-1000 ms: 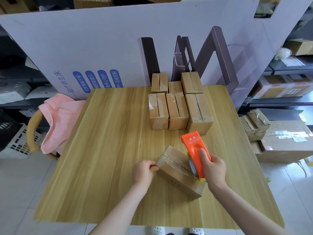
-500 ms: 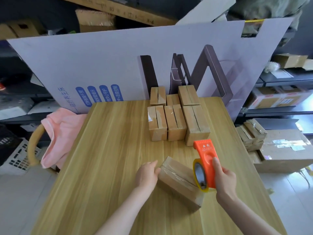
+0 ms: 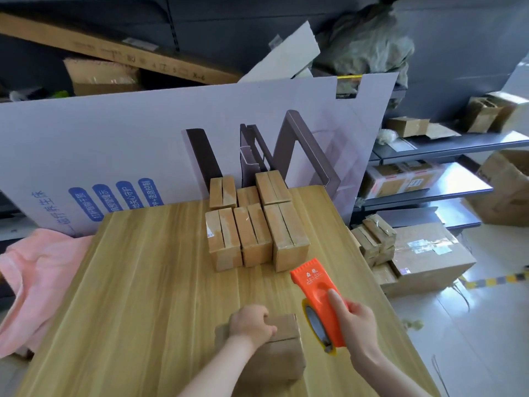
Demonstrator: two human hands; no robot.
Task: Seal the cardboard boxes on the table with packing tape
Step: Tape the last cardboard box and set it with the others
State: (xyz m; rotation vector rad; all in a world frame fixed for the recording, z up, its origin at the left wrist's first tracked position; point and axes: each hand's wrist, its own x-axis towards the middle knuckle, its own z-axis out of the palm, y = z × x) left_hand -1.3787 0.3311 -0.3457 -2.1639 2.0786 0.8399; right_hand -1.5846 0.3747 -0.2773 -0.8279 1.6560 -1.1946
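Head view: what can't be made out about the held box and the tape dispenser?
Head view only.
- Seam of the held box: under the left hand and blurred; taped or not, unclear.
- Any tape running from the tape dispenser to that box: too faint and blurred to tell.

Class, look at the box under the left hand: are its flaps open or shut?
Shut: no flap stands up on the box, and the left hand grips its upper edge.
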